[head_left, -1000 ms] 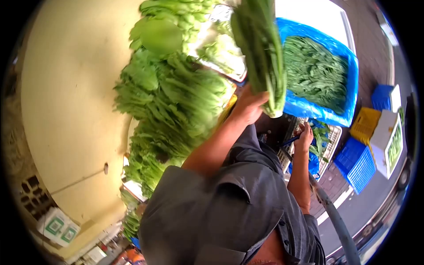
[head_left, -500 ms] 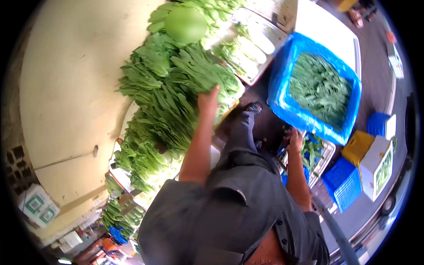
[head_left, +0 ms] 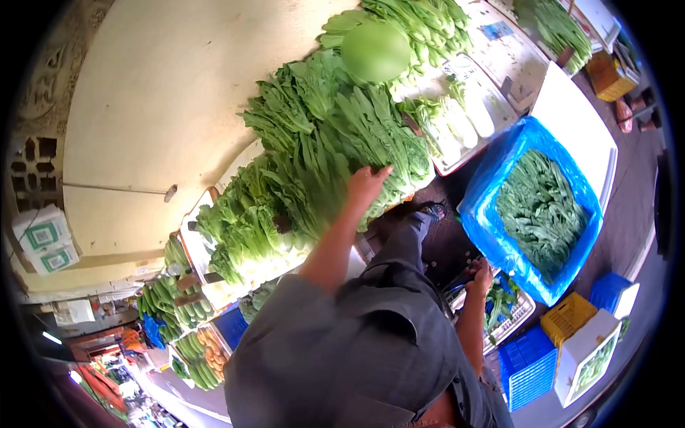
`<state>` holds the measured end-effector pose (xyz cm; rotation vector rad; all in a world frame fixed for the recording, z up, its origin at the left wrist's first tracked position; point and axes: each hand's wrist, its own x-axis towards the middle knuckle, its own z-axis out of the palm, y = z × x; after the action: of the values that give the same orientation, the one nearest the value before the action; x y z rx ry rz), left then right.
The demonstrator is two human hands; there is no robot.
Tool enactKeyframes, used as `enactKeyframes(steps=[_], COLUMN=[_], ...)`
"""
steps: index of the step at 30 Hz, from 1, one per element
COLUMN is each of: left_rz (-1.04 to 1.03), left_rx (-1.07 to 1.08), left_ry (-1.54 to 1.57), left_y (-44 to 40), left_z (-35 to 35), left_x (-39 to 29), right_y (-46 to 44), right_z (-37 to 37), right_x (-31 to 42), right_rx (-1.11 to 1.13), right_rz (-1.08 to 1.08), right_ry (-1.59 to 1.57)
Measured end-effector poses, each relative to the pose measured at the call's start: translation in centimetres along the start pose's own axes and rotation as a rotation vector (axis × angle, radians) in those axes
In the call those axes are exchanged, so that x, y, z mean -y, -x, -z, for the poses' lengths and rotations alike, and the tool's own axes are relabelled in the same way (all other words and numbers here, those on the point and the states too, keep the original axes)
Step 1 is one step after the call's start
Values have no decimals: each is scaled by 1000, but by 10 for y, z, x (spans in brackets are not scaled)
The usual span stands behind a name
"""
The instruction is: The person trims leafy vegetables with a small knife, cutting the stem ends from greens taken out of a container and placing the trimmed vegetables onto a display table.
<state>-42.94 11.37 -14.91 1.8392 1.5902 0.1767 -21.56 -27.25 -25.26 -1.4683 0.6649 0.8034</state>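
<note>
Dark green leafy greens [head_left: 321, 171] lie in a large pile at the centre. My left hand [head_left: 365, 187] is at the pile's near side, its fingers closed round stalks and partly hidden by leaves. The leaves just left of it are blurred. Lower right, my right hand [head_left: 479, 277] is closed on something small and dark that I cannot make out. It is over a white crate [head_left: 524, 310] with loose leaves, just left of a blue-lined box [head_left: 489, 232] of cut greens.
Pale cabbages [head_left: 446, 128] lie on a white tray beyond the pile. A pale board [head_left: 171, 93] stands at the left. Blue crates [head_left: 528, 367] and a yellow crate [head_left: 567, 319] stand at the lower right. Cucumbers [head_left: 203, 364] lie at the lower left. My foot [head_left: 433, 210] is between pile and box.
The long green bunch that my left hand held up is down on the pile, and that hand is now at the pile's near side. My right hand stays near the white crate. The view has turned.
</note>
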Motion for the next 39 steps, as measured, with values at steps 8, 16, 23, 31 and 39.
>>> enactKeyframes(steps=[8,16,23,31,39], left_rz=[23,4,-261,-895,-1366], left_rx=[19,608,1025,937,697], left_ry=[110,546,427,117,-224], left_y=[46,111,108,52,-5], left_z=[30,-40,-170,-345,-516], left_x=[-29,-72,-163,-322,-439], right_y=[-8,-14,-23,-105,-231], right_z=[-3,17,1,53,122], right_x=[9,-13,54,191,262], right_rx=[-24,-112,-297,-392,-491], right_rz=[68,100,290,216,263], right_ry=[-4,-98,-430,-607,-122])
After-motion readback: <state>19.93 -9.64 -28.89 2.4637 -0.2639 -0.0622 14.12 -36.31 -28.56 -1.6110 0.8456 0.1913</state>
